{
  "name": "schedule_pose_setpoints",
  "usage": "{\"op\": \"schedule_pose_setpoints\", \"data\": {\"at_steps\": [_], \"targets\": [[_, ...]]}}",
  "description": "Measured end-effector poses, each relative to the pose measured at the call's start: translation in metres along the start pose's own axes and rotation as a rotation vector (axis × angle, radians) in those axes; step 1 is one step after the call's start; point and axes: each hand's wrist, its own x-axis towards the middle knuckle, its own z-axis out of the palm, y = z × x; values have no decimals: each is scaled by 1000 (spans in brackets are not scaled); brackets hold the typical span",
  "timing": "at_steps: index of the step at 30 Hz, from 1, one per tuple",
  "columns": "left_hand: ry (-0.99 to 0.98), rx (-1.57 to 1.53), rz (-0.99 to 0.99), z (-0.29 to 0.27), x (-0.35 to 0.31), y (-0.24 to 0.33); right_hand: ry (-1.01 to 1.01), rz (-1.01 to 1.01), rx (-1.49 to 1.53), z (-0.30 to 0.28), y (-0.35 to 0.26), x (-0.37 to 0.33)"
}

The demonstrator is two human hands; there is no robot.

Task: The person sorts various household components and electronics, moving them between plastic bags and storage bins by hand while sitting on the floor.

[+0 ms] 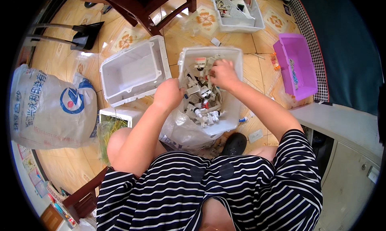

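In front of me stands a white plastic bin [233, 120] with a jumble of small white plastic fittings [203, 94], some with blue, red or black parts. My right hand [224, 73] reaches into the bin's far right part, its fingers curled down among the fittings. What those fingers hold is hidden. My left hand [169, 94] is closed at the bin's left rim, fingertips turned toward the fittings. Whether it grips the rim or a small piece cannot be made out. A clear plastic bag [185, 130] lies crumpled against the bin's near left side.
Left of the bin sits a white tub [128, 76]; a filled white sack [52, 108] is farther left. A purple bin [301, 70] lies right, and another white bin [241, 28] holds parts at the back. A dustpan [88, 36] and wooden chair [140, 10] are far left.
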Motion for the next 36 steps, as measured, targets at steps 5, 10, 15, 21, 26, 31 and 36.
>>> {"op": "schedule_pose_setpoints", "data": {"at_steps": [5, 10, 15, 21, 26, 31, 36], "targets": [[-22, 24, -22, 0, 0, 5, -117, 44, -269, -5, -26, -2], [-69, 61, -10, -2, 0, 16, 22, -71, -246, 36, -19, -8], [-22, -3, -7, 1, -1, 9, 51, -114, 315, 19, -1, -8], [-35, 25, -35, 5, 0, 3, -487, 243, 1224, -46, 13, -5], [-39, 28, -39, 2, 1, 7, -436, 503, 1698, -43, 32, -27], [-39, 28, -37, 4, 0, 7, -530, 474, 1840, -50, 45, -37], [-31, 49, -42, 2, -3, 9, -431, 457, 1508, -42, 40, -41]]}}
